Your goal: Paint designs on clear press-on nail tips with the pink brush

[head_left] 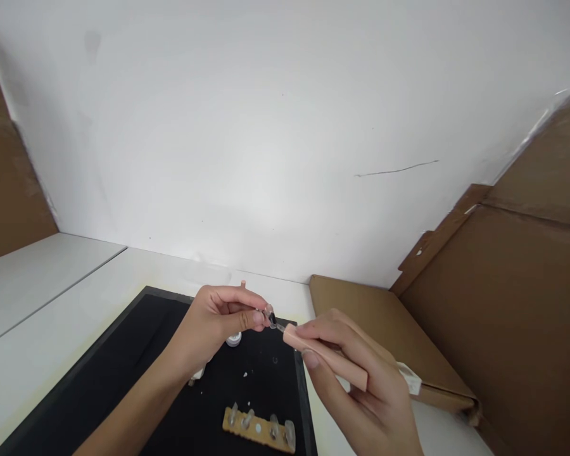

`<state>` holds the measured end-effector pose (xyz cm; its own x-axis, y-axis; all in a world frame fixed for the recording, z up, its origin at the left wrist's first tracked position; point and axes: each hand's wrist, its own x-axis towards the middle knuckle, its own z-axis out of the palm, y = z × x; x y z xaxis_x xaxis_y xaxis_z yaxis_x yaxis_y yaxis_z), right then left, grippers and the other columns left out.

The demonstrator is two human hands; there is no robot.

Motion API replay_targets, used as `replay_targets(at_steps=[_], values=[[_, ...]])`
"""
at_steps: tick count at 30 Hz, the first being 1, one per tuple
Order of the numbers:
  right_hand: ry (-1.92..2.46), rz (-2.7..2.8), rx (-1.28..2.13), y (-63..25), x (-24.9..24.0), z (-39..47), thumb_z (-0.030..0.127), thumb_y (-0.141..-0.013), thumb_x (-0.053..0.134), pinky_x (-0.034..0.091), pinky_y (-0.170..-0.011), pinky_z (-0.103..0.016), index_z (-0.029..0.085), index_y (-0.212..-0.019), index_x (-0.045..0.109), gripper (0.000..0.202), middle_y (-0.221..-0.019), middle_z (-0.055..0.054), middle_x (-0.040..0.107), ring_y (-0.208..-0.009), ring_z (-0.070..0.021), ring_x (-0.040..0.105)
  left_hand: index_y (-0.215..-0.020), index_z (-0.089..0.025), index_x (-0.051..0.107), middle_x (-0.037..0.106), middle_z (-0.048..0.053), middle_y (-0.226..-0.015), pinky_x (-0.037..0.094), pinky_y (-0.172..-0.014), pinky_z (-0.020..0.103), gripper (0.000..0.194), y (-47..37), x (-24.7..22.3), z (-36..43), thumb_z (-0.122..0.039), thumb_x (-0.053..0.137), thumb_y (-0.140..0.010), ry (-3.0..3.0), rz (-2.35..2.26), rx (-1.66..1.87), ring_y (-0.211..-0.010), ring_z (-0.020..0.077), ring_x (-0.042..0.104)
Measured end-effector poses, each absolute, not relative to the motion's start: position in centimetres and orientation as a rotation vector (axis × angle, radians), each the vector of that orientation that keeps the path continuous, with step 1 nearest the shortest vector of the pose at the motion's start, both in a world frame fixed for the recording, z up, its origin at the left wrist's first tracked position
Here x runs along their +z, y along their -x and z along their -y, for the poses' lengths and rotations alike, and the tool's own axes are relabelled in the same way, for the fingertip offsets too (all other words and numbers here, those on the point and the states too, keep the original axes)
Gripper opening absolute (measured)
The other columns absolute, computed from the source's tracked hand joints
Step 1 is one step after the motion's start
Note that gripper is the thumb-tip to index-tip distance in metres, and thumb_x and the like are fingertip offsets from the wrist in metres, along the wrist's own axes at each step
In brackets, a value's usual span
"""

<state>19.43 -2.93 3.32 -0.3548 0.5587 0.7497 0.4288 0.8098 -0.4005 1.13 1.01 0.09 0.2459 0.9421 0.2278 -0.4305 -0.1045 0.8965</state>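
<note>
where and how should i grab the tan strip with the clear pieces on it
Probably pinch the tan strip mid-length from above, fingers on its two long edges. It lies flat on the black mat, and the clear pieces stick up towards either end, leaving a gap between.

In front of me stands a white wall [247, 139], with a thin dark line [396, 171] running across it right of the middle, rising slightly rightward, and a faint grey smudge [92, 43] high on my left. Brown cardboard [7, 171] closes off my left side, and a larger cardboard panel [513, 297], creased and folded, leans up on my right. The desk [145, 263] is white, with a dark seam [52, 299] slanting across its left part. On it I have a black mat [128, 335] with a greyer border. To its right lies a flat brown box [361, 304], reaching back to the wall, with a small white box [410, 379], partly hidden, at its near edge.
</note>
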Motion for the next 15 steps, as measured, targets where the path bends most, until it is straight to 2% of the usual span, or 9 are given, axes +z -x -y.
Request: replay_targets(at_steps=[6,15], values=[[0.734,1.996,0.160,-19.33,3.70,2.91,0.007,-0.084,0.053,0.039,-0.044,-0.022,0.021,-0.089,0.061,0.017,-0.064,0.002,0.058,-0.050,-0.0104,0.050,-0.070,-0.021,0.079,0.077,0.001,-0.071,0.053,-0.061,0.017,0.005,-1.18,0.34,-1.11,-0.017,0.081,-0.069,-1.118,-0.574,1.312,-0.061,0.0094,0.066],[0.744,1.867,0.257,-19.65,2.70,2.95,0.013,-0.086,0.055,0.040,-0.048,-0.024,0.023,-0.093,0.063,0.015,-0.068,0.001,0.059,-0.056,-0.0124,0.053,-0.071,-0.021,0.080,0.075,0.001,-0.068,0.053,-0.063,0.021,0.011,-0.69,-0.36,-1.19,-0.010,0.077,-0.070,-1.178,-0.570,1.289,-0.062,0.0116,0.067]])
